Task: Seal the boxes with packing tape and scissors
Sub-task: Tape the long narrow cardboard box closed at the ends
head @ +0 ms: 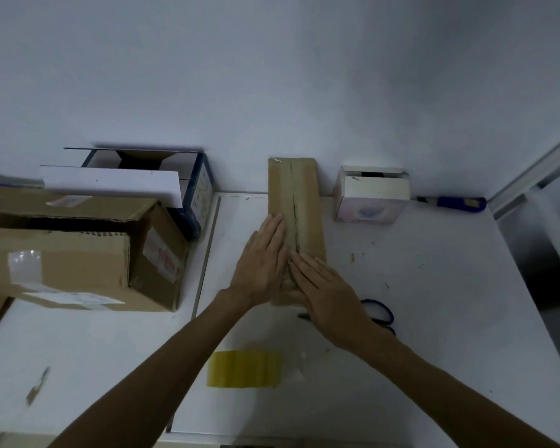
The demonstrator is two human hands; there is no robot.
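Note:
A long narrow brown cardboard box (pixel 299 195) lies on the white table (pixel 434 286), its far end at the wall. A glossy strip of tape runs along its top seam. My left hand (pixel 262 263) presses flat on the near left part of the box top, fingers straight. My right hand (pixel 324 292) lies flat on the near end of the box, fingers pointing up and left toward the seam. A yellowish roll of packing tape (pixel 244 369) sits near the table's front, between my forearms. Blue-handled scissors (pixel 380 313) lie just right of my right wrist, partly hidden.
A large brown carton (pixel 78 253) with open flaps stands at the left. Behind it is an open blue and white box (pixel 194 189). A small white box (pixel 370 195) and a blue-handled tool (pixel 456 203) lie by the wall at the right.

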